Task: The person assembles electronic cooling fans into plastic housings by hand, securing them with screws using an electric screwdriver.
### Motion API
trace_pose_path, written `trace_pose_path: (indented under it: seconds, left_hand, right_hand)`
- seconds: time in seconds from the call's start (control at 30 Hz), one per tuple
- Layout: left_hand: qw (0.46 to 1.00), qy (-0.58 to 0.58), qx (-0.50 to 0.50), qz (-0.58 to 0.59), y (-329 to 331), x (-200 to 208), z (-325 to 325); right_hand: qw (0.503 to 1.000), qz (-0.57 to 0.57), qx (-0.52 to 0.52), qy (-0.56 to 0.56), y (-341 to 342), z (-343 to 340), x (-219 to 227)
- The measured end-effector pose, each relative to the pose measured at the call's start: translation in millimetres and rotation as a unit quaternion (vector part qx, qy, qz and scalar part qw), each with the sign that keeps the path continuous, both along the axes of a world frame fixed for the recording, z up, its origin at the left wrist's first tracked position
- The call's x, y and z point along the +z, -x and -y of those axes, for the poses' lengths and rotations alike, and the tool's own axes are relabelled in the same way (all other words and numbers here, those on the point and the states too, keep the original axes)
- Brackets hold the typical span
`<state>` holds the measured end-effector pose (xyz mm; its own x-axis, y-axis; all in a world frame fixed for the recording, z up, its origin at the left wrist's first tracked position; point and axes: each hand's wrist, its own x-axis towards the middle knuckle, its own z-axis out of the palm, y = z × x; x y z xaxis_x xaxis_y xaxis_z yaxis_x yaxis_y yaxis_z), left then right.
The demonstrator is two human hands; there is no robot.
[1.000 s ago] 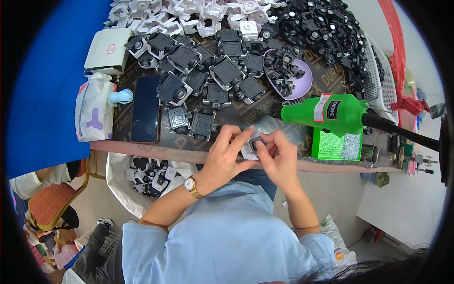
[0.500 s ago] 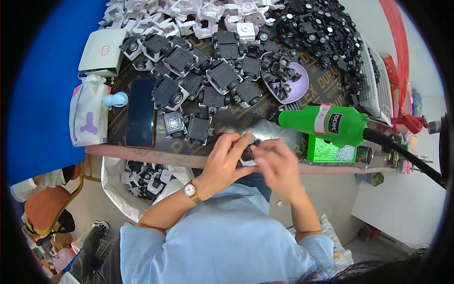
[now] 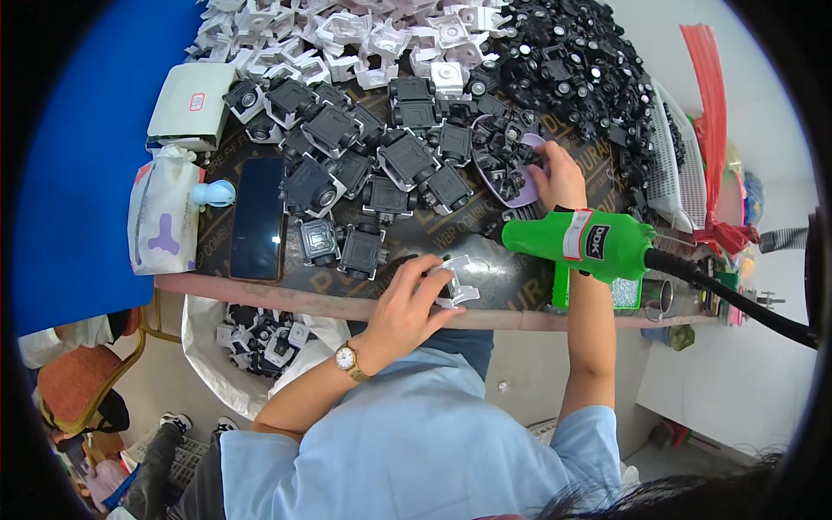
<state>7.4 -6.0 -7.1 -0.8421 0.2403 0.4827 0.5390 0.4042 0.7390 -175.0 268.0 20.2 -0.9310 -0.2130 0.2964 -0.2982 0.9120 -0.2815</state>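
My left hand (image 3: 411, 299) is closed on a white plastic bracket (image 3: 459, 284) at the table's front edge. Something dark shows inside that bracket, partly covered by my fingers. Beyond the green power screwdriver, my right hand (image 3: 562, 178) reaches over the rim of a purple bowl (image 3: 530, 194). Its thumb and fingers are apart beside the small black parts (image 3: 503, 156) in the bowl; nothing is visibly held. The green screwdriver (image 3: 572, 238) hangs across my right wrist and hides part of it.
Assembled black-and-white units (image 3: 334, 130) are heaped mid-table, with white brackets (image 3: 390, 39) and small black parts (image 3: 572, 78) behind. A phone (image 3: 257, 217) and a tissue pack (image 3: 165, 212) lie left. A green tray (image 3: 626, 293) of screws sits right. Below hangs a white sack (image 3: 204, 338).
My right hand has left the bracket and moved right and away to the purple bowl. My left hand stays on the bracket, which is now more exposed.
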Motion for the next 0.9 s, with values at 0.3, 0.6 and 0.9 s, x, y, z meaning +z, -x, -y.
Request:
trace_pose_path:
  seconds: [0.3,0.6,0.9]
  left_hand:
    - [1.0,-0.025,0.007,0.003,3,1,2]
    - [0.995,-0.034,-0.038,0.085,4,3,5]
    - [0.981,-0.1,-0.044,0.16,4,6,7]
  right_hand:
    - [0.939,0.033,-0.082,0.331,-61,7,35]
    - [0.948,0.159,0.156,0.228,-177,44,10]
    - [0.944,0.126,0.172,0.251,-168,55,14]
